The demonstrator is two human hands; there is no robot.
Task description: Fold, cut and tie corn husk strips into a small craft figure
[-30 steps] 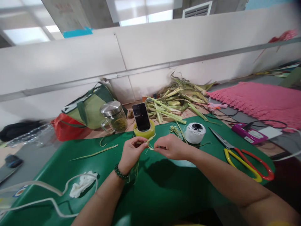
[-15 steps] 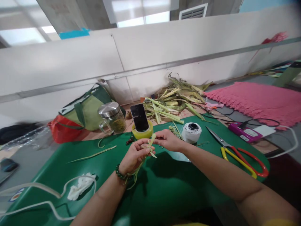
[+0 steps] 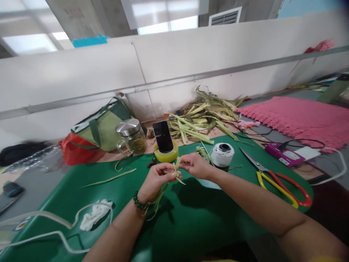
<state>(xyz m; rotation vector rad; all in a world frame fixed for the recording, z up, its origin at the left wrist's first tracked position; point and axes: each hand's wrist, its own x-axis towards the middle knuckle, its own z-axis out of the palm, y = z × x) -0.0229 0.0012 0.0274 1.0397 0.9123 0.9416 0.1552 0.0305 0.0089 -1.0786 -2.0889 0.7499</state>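
My left hand [image 3: 156, 180] is closed around a small bundle of pale green leaf strips [image 3: 175, 170], whose loose ends trail down past my wrist and its dark bead bracelet. My right hand [image 3: 195, 165] pinches the top end of the same strips, just right of the left hand. Both hands hover above the green mat [image 3: 191, 218], in front of a black phone [image 3: 163, 136] that leans upright in a yellow tape roll [image 3: 167, 155].
A white thread spool [image 3: 223, 154] and yellow-and-red scissors [image 3: 275, 178] lie right of my hands. A leaf pile [image 3: 203, 118], a lidded glass jar [image 3: 131, 136] and a green bag [image 3: 102, 125] sit behind. A loose leaf strip [image 3: 109, 178], crumpled tissue [image 3: 94, 214] and white cable lie left.
My right hand moved from level with the left hand up to the top of the strips and turned them upright. The left hand shifted slightly lower and rightward, keeping its grip.
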